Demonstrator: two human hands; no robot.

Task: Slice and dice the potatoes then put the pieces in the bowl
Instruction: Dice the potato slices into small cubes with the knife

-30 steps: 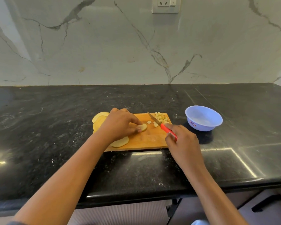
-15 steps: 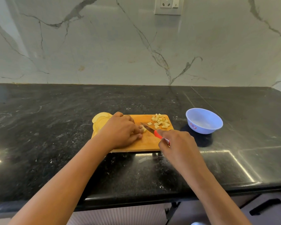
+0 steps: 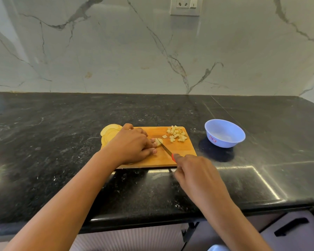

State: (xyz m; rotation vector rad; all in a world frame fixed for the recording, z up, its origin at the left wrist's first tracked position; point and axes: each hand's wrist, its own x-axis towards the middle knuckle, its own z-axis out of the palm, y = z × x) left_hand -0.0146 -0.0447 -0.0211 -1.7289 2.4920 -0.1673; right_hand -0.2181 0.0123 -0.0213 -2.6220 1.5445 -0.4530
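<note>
Since the frame half a second ago, the right hand has drawn back toward the near edge of the rectangular wooden cutting board. Its fingers wrap the red-handled, narrow-bladed knife, whose blade crosses the pale round potato slice. The left hand, fingers curled and pressed together, pins that slice mid-board. Diced potato pieces lie at the far right corner. The lilac plastic bowl stands apart on the black stone worktop. The handle is mostly hidden in the fist. The stacked potato rounds are partly covered by the left hand.
</note>
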